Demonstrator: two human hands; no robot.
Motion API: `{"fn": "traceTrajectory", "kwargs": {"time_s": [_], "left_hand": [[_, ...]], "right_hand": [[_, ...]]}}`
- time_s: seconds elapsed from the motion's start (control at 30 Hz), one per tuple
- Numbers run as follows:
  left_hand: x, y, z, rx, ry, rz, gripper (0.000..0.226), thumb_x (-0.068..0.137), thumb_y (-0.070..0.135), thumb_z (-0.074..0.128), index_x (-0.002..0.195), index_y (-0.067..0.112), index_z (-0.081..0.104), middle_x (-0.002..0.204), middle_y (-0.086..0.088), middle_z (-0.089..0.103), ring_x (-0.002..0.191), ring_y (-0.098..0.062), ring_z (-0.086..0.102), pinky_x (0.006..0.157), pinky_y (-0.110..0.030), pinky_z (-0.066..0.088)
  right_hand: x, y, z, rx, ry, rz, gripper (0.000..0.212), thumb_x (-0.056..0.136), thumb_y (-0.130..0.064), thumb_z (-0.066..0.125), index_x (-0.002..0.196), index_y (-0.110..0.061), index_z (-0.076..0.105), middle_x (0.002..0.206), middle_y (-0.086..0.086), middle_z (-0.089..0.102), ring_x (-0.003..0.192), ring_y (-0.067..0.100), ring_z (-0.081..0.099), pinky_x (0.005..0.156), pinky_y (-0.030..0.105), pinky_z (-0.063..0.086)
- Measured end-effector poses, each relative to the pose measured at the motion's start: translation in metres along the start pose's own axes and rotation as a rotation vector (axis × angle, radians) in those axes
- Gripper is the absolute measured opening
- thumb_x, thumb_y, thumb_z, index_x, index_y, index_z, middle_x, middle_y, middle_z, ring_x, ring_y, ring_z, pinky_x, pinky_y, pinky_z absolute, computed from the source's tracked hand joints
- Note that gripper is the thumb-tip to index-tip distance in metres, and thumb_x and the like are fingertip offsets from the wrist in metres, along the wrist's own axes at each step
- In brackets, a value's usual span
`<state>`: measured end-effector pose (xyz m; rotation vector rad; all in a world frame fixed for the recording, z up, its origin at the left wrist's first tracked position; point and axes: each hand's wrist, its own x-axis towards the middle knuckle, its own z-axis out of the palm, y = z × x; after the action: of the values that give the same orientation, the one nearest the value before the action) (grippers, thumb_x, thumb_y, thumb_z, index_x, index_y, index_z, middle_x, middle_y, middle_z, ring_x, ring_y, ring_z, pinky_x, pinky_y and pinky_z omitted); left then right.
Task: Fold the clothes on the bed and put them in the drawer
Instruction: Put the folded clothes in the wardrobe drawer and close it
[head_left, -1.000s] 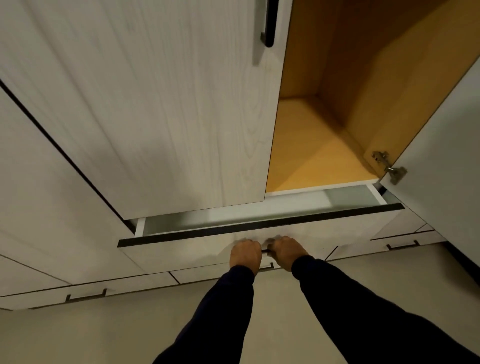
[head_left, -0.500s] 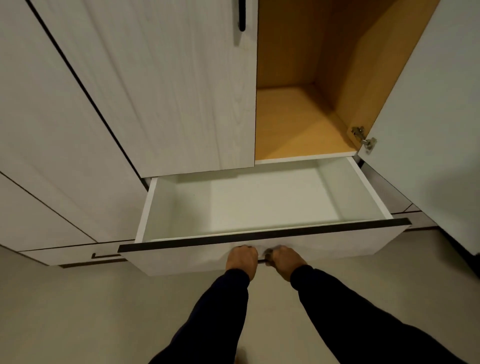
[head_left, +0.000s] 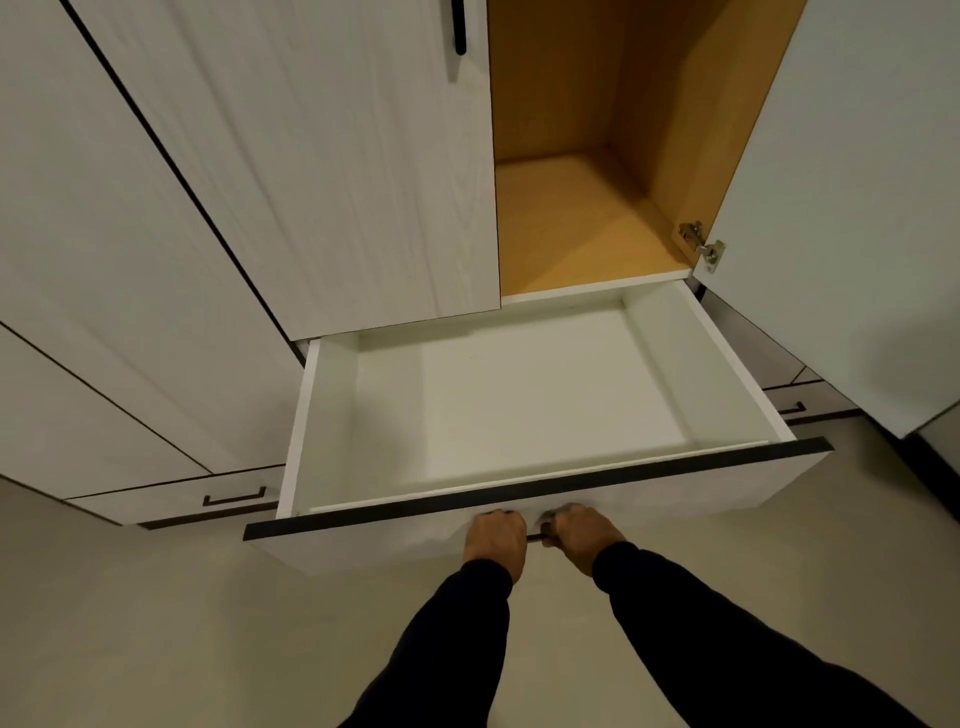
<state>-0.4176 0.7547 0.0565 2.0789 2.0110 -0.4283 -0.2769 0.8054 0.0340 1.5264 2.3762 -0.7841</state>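
We saw the wide white wooden drawer (head_left: 519, 415) with a dark top edge drawn far out of the pale wood-grain wardrobe (head_left: 311, 182), across the centre of the frame. Its inside showed nothing in it. No clothes and no bed appeared anywhere in the picture, so we could not say where the clothes were; we judged that folding and loading were not yet done.

The step in hand seemed to be the opening of the drawer. To do it well, we thought the pull should be straight and level, with both hands sharing the load evenly, so that the front does not twist on its runners. It should stop before the end of the runners, leaving the whole box reachable.

Just below the centre of the frame, the left hand (head_left: 493, 538) and the right hand (head_left: 584, 535) were side by side on the thin dark metal handle (head_left: 535, 538) on the drawer front. Only a short piece of the bar was visible between them. The fingers of both hands were curled together around this bar, clamped on it and not spread. Both arms wore dark sleeves (head_left: 457, 649).

In the upper right of the frame, an open compartment with orange-brown walls (head_left: 582, 218) stood above the drawer, beside its open door (head_left: 852, 208).
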Motion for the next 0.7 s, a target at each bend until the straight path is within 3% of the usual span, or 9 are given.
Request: {"fn": "traceTrajectory", "kwargs": {"time_s": [0.17,0.33,0.43,0.53,0.7], "left_hand": [[-0.014,0.003,0.003,-0.004,0.001,0.046,0.023,0.102,0.016,0.048,0.119,0.008,0.061,0.119,-0.012,0.067,0.108,-0.028,0.064,0.092,-0.036,0.049],[-0.028,0.003,0.009,-0.012,-0.014,0.109,0.024,0.102,0.017,0.047,0.12,0.009,0.061,0.121,-0.012,0.066,0.11,-0.028,0.064,0.092,-0.036,0.049],[-0.033,0.004,0.008,-0.044,-0.036,0.121,0.027,0.101,0.019,0.048,0.122,0.009,0.063,0.12,-0.01,0.067,0.108,-0.027,0.065,0.091,-0.035,0.05],[-0.039,0.006,0.001,-0.04,-0.073,0.156,0.031,0.103,0.026,0.047,0.126,0.01,0.059,0.123,-0.01,0.065,0.109,-0.025,0.065,0.086,-0.032,0.05],[-0.055,0.031,-0.03,0.017,0.001,0.315,0.031,0.103,0.032,0.047,0.122,0.013,0.062,0.117,-0.009,0.066,0.103,-0.025,0.065,0.077,-0.034,0.05]], "right_hand": [[-0.017,-0.007,0.005,-0.014,-0.005,0.035,0.035,0.101,-0.029,0.057,0.132,-0.014,0.063,0.131,0.013,0.063,0.118,0.029,0.061,0.103,0.034,0.047],[-0.033,-0.011,0.008,0.009,-0.061,0.09,0.03,0.101,-0.027,0.057,0.124,-0.013,0.069,0.13,0.013,0.064,0.118,0.029,0.06,0.103,0.034,0.045],[-0.043,-0.013,0.006,0.024,-0.072,0.098,0.034,0.101,-0.025,0.058,0.131,-0.012,0.064,0.139,0.012,0.058,0.127,0.029,0.055,0.108,0.033,0.04],[-0.066,-0.014,0.004,0.013,-0.012,0.137,0.042,0.101,-0.025,0.057,0.142,-0.016,0.053,0.147,0.009,0.05,0.134,0.028,0.048,0.11,0.036,0.038],[-0.122,-0.011,-0.008,0.056,0.162,0.253,0.047,0.102,-0.025,0.053,0.148,-0.017,0.043,0.147,0.011,0.05,0.131,0.032,0.049,0.105,0.041,0.043]]}}
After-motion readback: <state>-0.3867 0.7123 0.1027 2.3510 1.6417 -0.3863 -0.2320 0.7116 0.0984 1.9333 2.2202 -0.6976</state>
